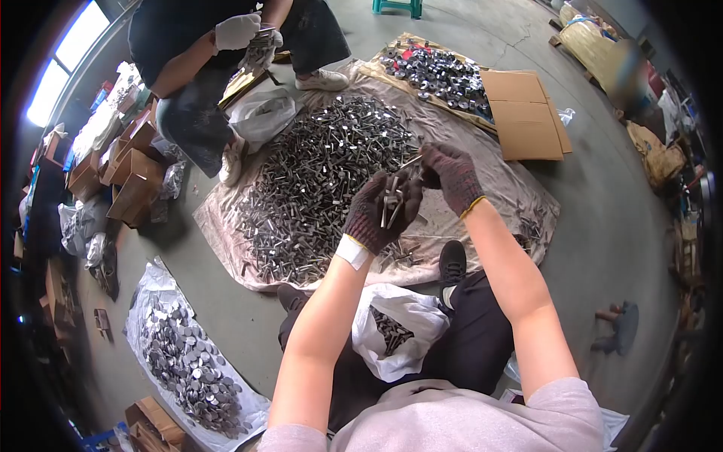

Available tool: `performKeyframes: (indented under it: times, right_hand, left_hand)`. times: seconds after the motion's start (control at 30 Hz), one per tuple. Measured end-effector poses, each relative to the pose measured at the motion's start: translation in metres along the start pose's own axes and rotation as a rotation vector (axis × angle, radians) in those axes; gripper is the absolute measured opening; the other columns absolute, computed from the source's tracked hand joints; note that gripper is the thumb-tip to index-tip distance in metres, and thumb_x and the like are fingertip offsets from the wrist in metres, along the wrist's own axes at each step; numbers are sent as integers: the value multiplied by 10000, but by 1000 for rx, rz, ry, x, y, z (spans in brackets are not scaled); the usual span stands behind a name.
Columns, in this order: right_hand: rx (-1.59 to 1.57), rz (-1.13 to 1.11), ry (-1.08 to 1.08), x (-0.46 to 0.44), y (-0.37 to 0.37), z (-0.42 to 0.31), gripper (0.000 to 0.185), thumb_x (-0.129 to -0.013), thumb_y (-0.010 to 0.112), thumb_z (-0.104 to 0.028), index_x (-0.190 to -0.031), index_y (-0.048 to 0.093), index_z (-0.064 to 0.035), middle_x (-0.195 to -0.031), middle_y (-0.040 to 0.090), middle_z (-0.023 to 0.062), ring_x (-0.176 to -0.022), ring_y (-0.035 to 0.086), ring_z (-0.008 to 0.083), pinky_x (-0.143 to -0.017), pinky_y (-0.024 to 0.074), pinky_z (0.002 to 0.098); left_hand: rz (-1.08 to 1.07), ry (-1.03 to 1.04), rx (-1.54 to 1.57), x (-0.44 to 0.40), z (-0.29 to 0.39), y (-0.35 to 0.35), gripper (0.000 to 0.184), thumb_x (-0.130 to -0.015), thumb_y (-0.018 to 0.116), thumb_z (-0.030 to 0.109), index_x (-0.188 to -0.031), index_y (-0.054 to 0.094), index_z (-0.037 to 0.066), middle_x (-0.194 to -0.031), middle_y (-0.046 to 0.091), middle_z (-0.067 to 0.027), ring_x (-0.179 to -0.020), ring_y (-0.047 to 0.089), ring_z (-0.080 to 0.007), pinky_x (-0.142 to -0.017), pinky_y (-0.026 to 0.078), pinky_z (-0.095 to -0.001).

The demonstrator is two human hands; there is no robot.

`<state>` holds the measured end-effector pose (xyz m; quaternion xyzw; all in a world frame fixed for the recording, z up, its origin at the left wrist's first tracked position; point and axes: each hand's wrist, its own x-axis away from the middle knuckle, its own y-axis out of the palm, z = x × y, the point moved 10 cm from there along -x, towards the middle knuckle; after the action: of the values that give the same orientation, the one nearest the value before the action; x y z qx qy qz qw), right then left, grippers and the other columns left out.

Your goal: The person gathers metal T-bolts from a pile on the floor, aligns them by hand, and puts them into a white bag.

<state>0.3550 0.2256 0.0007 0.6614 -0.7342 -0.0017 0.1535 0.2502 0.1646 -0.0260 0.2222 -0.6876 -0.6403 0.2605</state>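
Note:
My left hand [382, 209], in a dark red-and-black glove, holds several metal pins [392, 200] across its palm, its fingers curled around them. Beside it on the right, my right hand [450, 175], gloved alike, pinches one metal pin [410, 162] between thumb and fingertips. Both hands are above the right side of a large pile of metal pins [324, 162] spread on a pale cloth [520, 192]. Between my legs sits an open white bag [365, 331] with small dark metal pieces [392, 331] inside.
A person [177, 60] in white gloves handles metal parts at the upper left. Flat cardboard [523, 113] lies beside round metal parts [444, 79]. Metal discs [192, 365] cover a plastic sheet [143, 297] at lower left. Boxes [135, 181] stand at left, a green stool [397, 7] at the top.

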Motion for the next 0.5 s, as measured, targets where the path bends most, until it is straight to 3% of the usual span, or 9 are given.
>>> performKeyframes:
  times: [0.07, 0.1, 0.23, 0.3, 0.37, 0.43, 0.47, 0.5]
  right_hand:
    - [34, 29, -47, -4, -11, -7, 214, -919, 698, -262, -853, 688, -59, -670, 598, -11, -538, 526, 91, -501, 422, 256]
    - [6, 54, -39, -4, -16, -6, 222, -918, 698, -265, -842, 683, -57, -660, 597, -4, -528, 521, 90, -492, 412, 256]
    - [-18, 17, -56, 11, -8, -15, 234, -914, 695, -261, -840, 688, -39, -646, 599, 7, -507, 505, 89, -481, 405, 250]
    - [21, -31, -76, 20, 0, -23, 230, -916, 690, -249, -839, 690, -32, -657, 613, 14, -507, 510, 91, -479, 409, 247]
    - [123, -229, -147, 31, 26, -32, 221, -917, 675, -222, -847, 695, -14, -694, 648, 33, -529, 560, 103, -505, 460, 254]
    - [220, -334, -150, 41, 41, -27, 217, -922, 664, -210, -864, 702, -5, -710, 660, 37, -547, 588, 113, -526, 485, 260]
    - [322, -433, -155, 47, 55, -23, 215, -927, 652, -198, -880, 709, 4, -726, 672, 41, -565, 617, 122, -548, 510, 266]
    - [388, -481, -137, 51, 65, -17, 210, -911, 665, -210, -896, 716, -8, -719, 677, 48, -606, 638, 131, -583, 525, 281]
  left_hand:
    - [238, 326, 33, 8, 23, -20, 428, -991, 511, 385, -1214, 592, 30, -1158, 649, -199, -1052, 648, -345, -892, 558, -492]
    - [118, 352, 54, 6, 27, -20, 394, -986, 516, 365, -1225, 593, 63, -1226, 624, -210, -1145, 608, -382, -993, 485, -582]
    - [67, 354, 89, 4, 21, -23, 358, -981, 521, 355, -1261, 595, 143, -1288, 603, -174, -1145, 608, -388, -958, 480, -643]
    - [97, 403, 64, 4, 23, -29, 359, -987, 521, 348, -1277, 587, 147, -1284, 607, -161, -1140, 614, -374, -950, 497, -622]
    - [127, 457, 32, 7, 26, -39, 360, -993, 520, 341, -1293, 579, 151, -1279, 612, -149, -1134, 620, -359, -942, 513, -600]
    - [133, 436, -25, 5, 32, -53, 363, -1000, 532, 318, -1323, 559, 154, -1267, 621, -122, -1112, 635, -311, -928, 548, -526]
    - [201, 407, -73, 2, 32, -67, 371, -1003, 545, 293, -1350, 539, 161, -1243, 634, -92, -1084, 646, -261, -910, 568, -438]
    - [234, 544, -512, 2, 45, -93, 374, -1011, 533, 280, -1365, 524, 161, -1227, 638, -91, -1051, 654, -253, -876, 574, -408]
